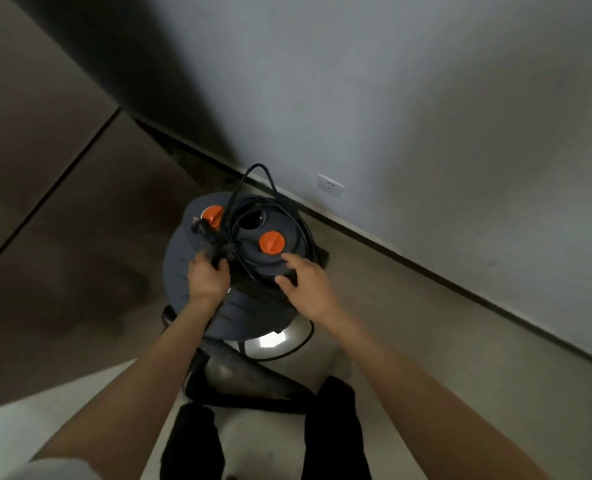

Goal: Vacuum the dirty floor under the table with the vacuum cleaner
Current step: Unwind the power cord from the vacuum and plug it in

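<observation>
Seen from the head camera, the vacuum cleaner (pixel 239 271) stands on a dull beige-grey floor (pixel 408 327) in a corner of the room, close to a pale grey wall (pixel 391 98) that runs diagonally from upper left to lower right. A dark skirting strip (pixel 426 268) edges the foot of that wall, and a white wall socket (pixel 330 185) sits low on it, just beyond the machine. To the left a brown panelled surface (pixel 38 133) with a dark seam rises from the floor, and a lighter patch of floor shows at the lower left. The vacuum cleaner has a dark grey domed top with two orange knobs (pixel 272 242), a shiny metal drum below, and a black power cord (pixel 253 209) coiled loosely over the lid. A ribbed grey hose (pixel 218 351) leaves its near side and lies on the floor toward the person's dark trouser legs (pixel 336 427). The left hand (pixel 207 277) is curled around a bundle of the cord on the left of the lid, gripping it. The right hand (pixel 303 284) rests on the lid's right side with fingers spread and nearly straight, touching the top beside the nearer orange knob and holding nothing.
</observation>
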A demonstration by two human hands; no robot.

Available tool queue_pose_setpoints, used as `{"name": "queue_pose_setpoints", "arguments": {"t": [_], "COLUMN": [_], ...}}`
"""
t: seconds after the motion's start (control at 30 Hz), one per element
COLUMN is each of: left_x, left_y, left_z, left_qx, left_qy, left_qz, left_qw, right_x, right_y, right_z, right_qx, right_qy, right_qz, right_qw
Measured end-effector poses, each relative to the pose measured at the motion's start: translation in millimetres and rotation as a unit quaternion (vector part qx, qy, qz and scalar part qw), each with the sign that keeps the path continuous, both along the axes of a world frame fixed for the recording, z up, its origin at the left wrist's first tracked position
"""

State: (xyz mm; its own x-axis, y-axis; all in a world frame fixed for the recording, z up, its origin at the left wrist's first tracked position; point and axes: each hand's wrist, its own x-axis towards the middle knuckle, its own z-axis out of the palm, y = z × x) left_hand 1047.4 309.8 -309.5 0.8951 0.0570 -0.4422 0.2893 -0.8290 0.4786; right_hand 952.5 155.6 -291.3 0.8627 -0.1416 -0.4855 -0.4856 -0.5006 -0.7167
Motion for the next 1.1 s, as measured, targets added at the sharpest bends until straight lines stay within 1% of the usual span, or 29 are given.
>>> {"name": "queue_pose_setpoints", "arguments": {"t": [0.07, 0.13, 0.2, 0.27, 0.3, 0.4, 0.47, 0.53, 0.6, 0.67, 0.73, 0.77, 0.8, 0.83, 0.9, 1.0, 1.03, 1.1], "left_x": [-2.7, -1.4, 0.6, 0.5, -0.6, -4.9, -7.9, -14.9, -25.9, -40.9, -57.4, -64.4, -74.0, -84.7, -103.3, -118.8, -122.2, -126.9], "left_y": [-8.9, -17.1, -24.9, -31.9, -35.5, -45.0, -48.5, -48.1, -47.6, -46.5, -48.0, -49.9, -51.7, -52.5, -54.6, -51.1, -49.1, -47.2], "left_z": [2.5, 4.0, 0.1, -6.2, -9.0, -12.6, -8.6, 1.5, 13.3, 22.7, 32.9, 37.0, 41.8, 44.4, 48.0, 49.1, 48.3, 47.9], "left_qx": [0.020, 0.037, 0.046, 0.052, 0.053, 0.020, -0.015, -0.054, -0.105, -0.158, -0.218, -0.236, -0.237, -0.232, -0.244, -0.278, -0.294, -0.325], "left_qy": [0.020, 0.052, 0.077, 0.079, 0.072, 0.047, 0.026, -0.008, -0.018, -0.010, -0.001, 0.005, 0.011, 0.015, 0.013, 0.030, 0.040, 0.057], "left_qz": [0.029, 0.036, 0.058, 0.089, 0.105, 0.174, 0.218, 0.243, 0.254, 0.263, 0.278, 0.271, 0.252, 0.233, 0.225, 0.276, 0.286, 0.276], "left_qw": [0.999, 0.997, 0.994, 0.992, 0.990, 0.983, 0.976, 0.969, 0.961, 0.952, 0.936, 0.933, 0.938, 0.944, 0.943, 0.920, 0.911, 0.903], "right_x": [-0.7, 1.1, 9.6, 22.4, 28.3, 38.9, 38.4, 37.2, 37.4, 37.0, 34.1, 32.5, 27.7, 21.7, 12.4, 6.4, 4.9, 4.6], "right_y": [-9.3, -13.2, -15.2, -13.3, -12.2, -9.7, -10.4, -10.3, -8.6, -6.4, -8.2, -9.6, -10.5, -11.0, -13.2, -14.3, -14.7, -17.4], "right_z": [-2.1, -3.3, -6.0, -12.4, -15.6, -24.7, -26.5, -22.5, -15.9, -7.2, 2.0, 6.7, 11.5, 15.4, 17.8, 11.5, 8.8, 4.9], "right_qx": [-0.008, -0.007, -0.016, -0.023, -0.019, -0.006, 0.023, 0.070, 0.145, 0.199, 0.232, 0.251, 0.266, 0.269, 0.260, 0.275, 0.267, 0.227], "right_qy": [0.009, 0.011, -0.007, -0.024, -0.019, 0.036, 0.072, 0.082, 0.101, 0.125, 0.157, 0.178, 0.201, 0.221, 0.234, 0.240, 0.231, 0.194], "right_qz": [0.062, 0.111, 0.161, 0.210, 0.230, 0.272, 0.243, 0.175, 0.092, 0.035, 0.004, -0.007, -0.015, -0.021, -0.036, -0.058, -0.050, -0.042], "right_qw": [0.998, 0.994, 0.987, 0.977, 0.973, 0.962, 0.967, 0.979, 0.980, 0.971, 0.960, 0.952, 0.943, 0.937, 0.936, 0.929, 0.934, 0.954]}}
